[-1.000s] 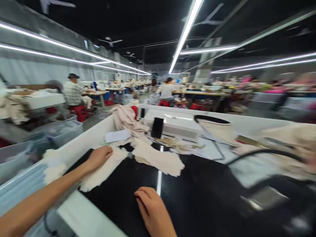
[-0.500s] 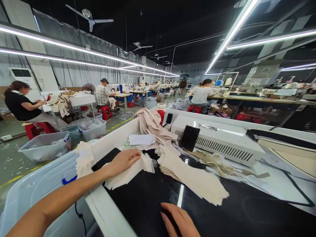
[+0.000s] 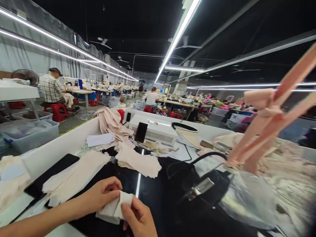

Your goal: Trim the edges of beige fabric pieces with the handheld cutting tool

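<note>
Low in the head view, my left hand (image 3: 105,194) pinches the left part of a cream fabric piece (image 3: 110,211), which is folded over. From the other side, my right hand (image 3: 140,215) grips the same piece, thumb on top. Both hands are close together above the glossy black work surface (image 3: 163,197). Left of them lies a stack of cream cut pieces (image 3: 76,172), partly over a dark flat device (image 3: 53,174). Beyond my hands is another cream stack (image 3: 138,163) with jagged edges.
A white vented box (image 3: 158,126) stands at the back, a black phone (image 3: 141,132) leaning before it. On the right are a black-corded iron-like tool (image 3: 201,189), a clear plastic bag (image 3: 249,197) and hanging pink strips (image 3: 261,131). Co-workers (image 3: 51,87) sit farther off.
My view has turned to the right. My left hand has moved from the left stack towards me with a cream piece, and my right hand, empty before, now holds it too.
</note>
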Demonstrator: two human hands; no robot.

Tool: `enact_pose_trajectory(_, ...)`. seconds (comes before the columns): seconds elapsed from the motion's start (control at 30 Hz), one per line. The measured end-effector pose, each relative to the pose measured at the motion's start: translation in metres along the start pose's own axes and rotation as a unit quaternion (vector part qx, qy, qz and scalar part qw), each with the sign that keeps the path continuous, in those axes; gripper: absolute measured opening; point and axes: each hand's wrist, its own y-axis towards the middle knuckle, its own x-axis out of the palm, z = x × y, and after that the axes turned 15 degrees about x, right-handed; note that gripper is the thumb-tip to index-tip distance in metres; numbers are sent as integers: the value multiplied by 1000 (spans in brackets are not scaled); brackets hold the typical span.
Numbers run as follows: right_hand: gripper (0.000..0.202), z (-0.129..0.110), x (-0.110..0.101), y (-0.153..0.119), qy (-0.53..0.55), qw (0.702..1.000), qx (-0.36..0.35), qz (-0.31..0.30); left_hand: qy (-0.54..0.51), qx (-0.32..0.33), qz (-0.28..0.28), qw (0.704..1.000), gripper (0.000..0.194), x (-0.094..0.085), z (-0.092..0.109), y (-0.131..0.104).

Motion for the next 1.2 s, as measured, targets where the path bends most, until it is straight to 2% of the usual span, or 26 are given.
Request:
enact_pose_trajectory(0.07,94,-2,0,-6,7,1000,3,-18,-50,-52,-33,997,99,7,-15,-4)
enact_pose_trajectory(0.17,95,-7,4,-13,21,999,8,-31,-80,-93,-84,989,112,13,-26,-10)
enact_pose_trajectory(0.27,99,-11,11,-15,37,998,16,-45,-110,-81,-93,986,116,19,-23,-12)
enact_pose_trajectory(0.43,111,-10,21,-14,69,995,34,-57,-180,-53,-98,977,107,22,-10,-9)
enact_pose_trajectory(0.6,110,-11,26,-16,100,991,60,-58,-216,-68,-39,973,99,16,-1,-14)
enact_pose_trajectory(0.77,107,-19,33,-19,127,985,91,-74,-188,-90,30,978,91,12,2,-16)
enact_pose_trajectory(0.9,102,-20,37,-20,139,981,119,-66,-175,-98,46,979,84,12,-11,-15)
enact_pose_trajectory(1.03,99,-14,37,-20,139,977,148,-60,-140,-99,60,983,88,6,-22,-13)
enact_pose_trajectory(1.2,92,-19,32,-26,121,976,167,-68,-101,-82,72,989,87,-4,-21,-11)
